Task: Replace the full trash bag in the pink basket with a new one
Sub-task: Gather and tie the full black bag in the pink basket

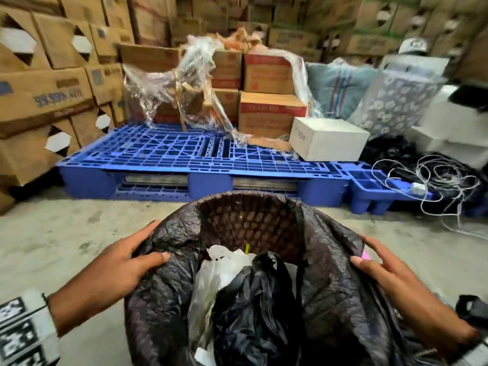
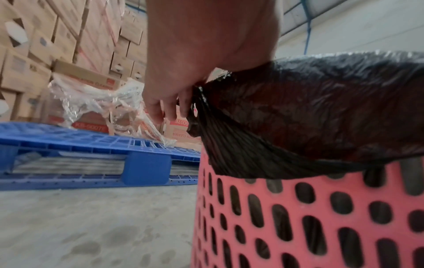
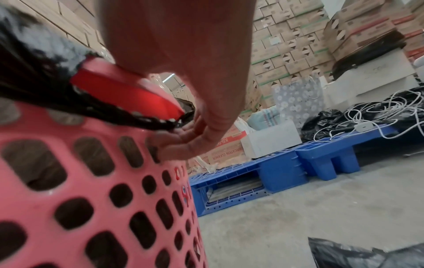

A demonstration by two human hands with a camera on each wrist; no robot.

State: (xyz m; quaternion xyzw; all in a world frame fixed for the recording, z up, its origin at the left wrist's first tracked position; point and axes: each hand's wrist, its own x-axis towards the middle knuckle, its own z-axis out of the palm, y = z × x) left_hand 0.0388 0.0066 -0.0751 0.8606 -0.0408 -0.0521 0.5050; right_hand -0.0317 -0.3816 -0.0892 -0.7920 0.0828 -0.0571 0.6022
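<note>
The pink basket (image 2: 298, 217) (image 3: 91, 199) stands on the floor right below me, lined with a black trash bag (image 1: 163, 299) (image 2: 321, 108) whose top is folded over the rim. Inside lie a white plastic bag (image 1: 221, 270) and a knotted black bag (image 1: 253, 299). My left hand (image 1: 142, 247) (image 2: 169, 105) holds the bag's folded edge on the left side, thumb on top, fingers down the outside. My right hand (image 1: 369, 252) (image 3: 183, 137) grips the right side, fingers curled under the lifted hem, and a strip of pink rim (image 3: 128, 90) shows there.
A blue pallet (image 1: 184, 154) lies just beyond the basket with cartons, torn clear wrap and a white box (image 1: 327, 138) on it. Tangled cables (image 1: 435, 180) and black bags sit at the right. Black plastic (image 3: 367, 253) lies on the concrete floor near my right wrist. Stacked cartons wall the left.
</note>
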